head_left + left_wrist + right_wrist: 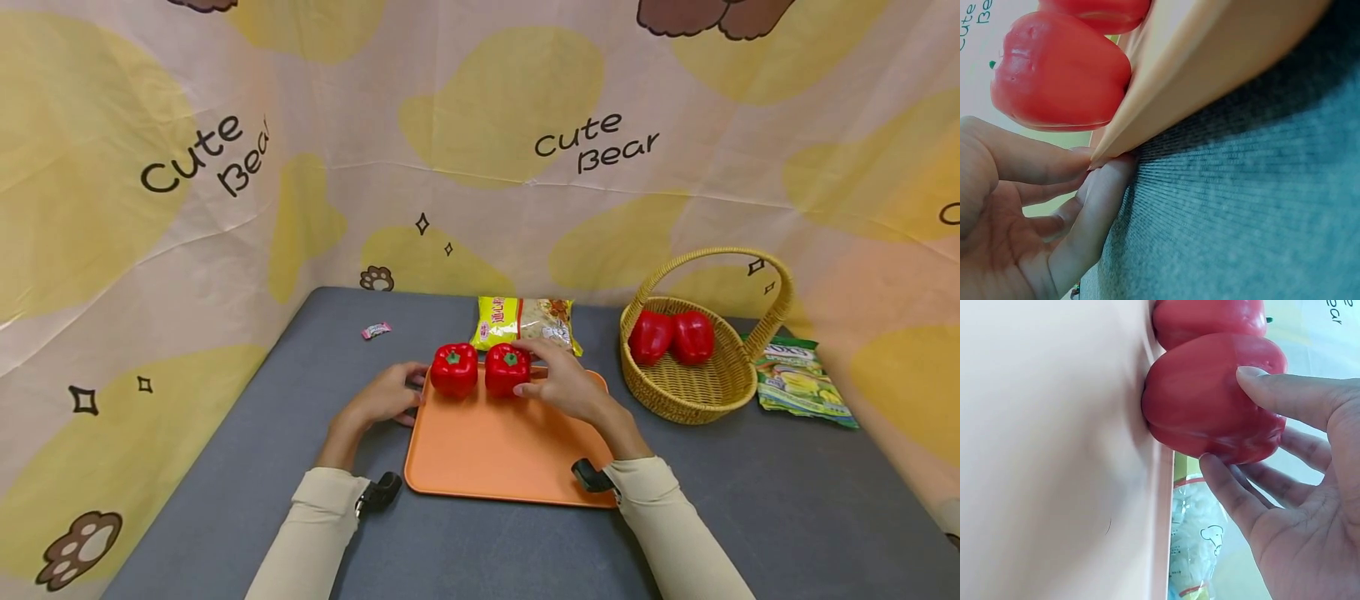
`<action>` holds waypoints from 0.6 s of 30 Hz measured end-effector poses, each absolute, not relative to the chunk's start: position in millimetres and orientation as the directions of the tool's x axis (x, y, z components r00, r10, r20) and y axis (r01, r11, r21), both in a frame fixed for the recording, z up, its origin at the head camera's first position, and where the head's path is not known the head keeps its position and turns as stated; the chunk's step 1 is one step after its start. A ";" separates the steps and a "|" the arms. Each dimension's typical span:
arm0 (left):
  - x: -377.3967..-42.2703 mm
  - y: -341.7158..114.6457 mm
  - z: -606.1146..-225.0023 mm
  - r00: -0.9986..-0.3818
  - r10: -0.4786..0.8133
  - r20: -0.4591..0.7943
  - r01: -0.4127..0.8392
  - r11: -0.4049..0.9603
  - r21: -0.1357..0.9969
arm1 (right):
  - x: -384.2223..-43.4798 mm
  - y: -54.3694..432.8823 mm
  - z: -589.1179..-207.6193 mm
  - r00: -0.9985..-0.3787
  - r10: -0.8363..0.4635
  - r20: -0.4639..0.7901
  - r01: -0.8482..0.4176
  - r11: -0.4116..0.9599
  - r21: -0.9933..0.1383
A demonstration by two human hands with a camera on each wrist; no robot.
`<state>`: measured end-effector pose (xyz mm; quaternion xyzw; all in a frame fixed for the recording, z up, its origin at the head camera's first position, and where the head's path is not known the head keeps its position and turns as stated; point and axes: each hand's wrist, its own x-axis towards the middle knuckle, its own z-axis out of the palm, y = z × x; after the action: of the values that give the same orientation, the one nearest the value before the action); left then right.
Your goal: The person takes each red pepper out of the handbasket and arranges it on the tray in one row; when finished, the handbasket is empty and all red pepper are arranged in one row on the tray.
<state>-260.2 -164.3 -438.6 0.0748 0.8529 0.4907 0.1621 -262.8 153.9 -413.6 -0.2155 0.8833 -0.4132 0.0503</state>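
Note:
Two red bell peppers stand upright side by side along the far edge of an orange tray (510, 454). My right hand (566, 382) grips the right bell pepper (507, 372), thumb on one side and fingertips on the other; the right wrist view shows this pepper (1204, 403) touching the tray. The left bell pepper (453, 372) is untouched. At the tray's left side, my left hand (385, 395) pinches the rim between thumb and fingers, clear in the left wrist view, where the tray's edge (1179, 81) appears slanted above the table.
A wicker basket (686, 408) at the right holds two red bell peppers (671, 337). Beside it lies a green packet (802, 379). Behind the tray is a yellow-and-clear food bag (498, 321). A small pink wrapped candy (376, 331) lies on the grey table (300, 375). Printed cloth walls surround the table.

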 end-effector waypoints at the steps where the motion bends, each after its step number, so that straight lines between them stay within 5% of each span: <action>1: -260.0 -164.3 -438.3 -0.936 0.290 -0.202 -0.029 0.507 0.861 | -262.6 153.7 -413.6 -0.902 -0.422 0.089 -0.339 0.566 -0.752; 18: -260.2 -163.9 -439.0 -0.936 0.287 -0.205 -0.036 0.500 0.866 | -264.6 157.0 -410.3 -0.893 -0.438 0.103 -0.351 0.536 -0.768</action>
<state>-260.2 -163.9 -439.0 0.0738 0.8504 0.4948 0.1633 -264.6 157.0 -410.3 -0.2254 0.8749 -0.4256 0.0508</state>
